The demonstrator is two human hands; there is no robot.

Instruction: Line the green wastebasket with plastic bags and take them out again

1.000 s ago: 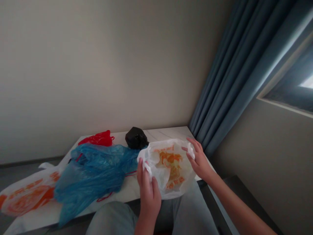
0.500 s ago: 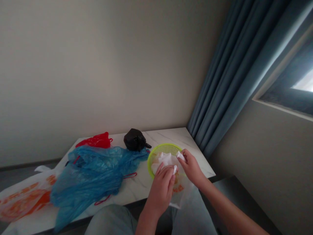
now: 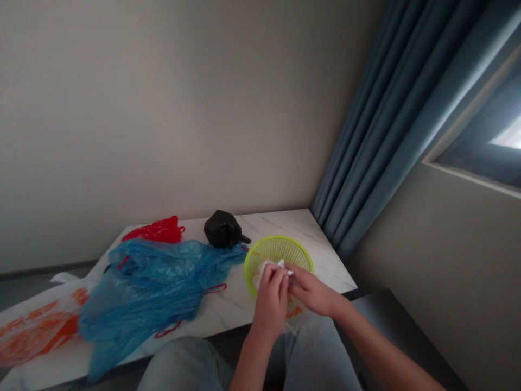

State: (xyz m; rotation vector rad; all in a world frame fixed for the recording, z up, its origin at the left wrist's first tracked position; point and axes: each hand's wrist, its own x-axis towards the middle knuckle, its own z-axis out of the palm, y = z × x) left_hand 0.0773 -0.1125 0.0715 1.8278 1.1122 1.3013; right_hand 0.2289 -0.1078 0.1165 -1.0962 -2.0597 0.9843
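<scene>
Holding the white bag from afar, I have the left hand and right hand close together, fingers pinched on its bunched top. Its printed lower part hangs at the near side of the green basket, by the right knee. Leftward on the counter, I see the black bag, then the blue bag with the red bag behind it, and an orange-printed bag farthest left.

Held bag partly hidden, window cut off
</scene>
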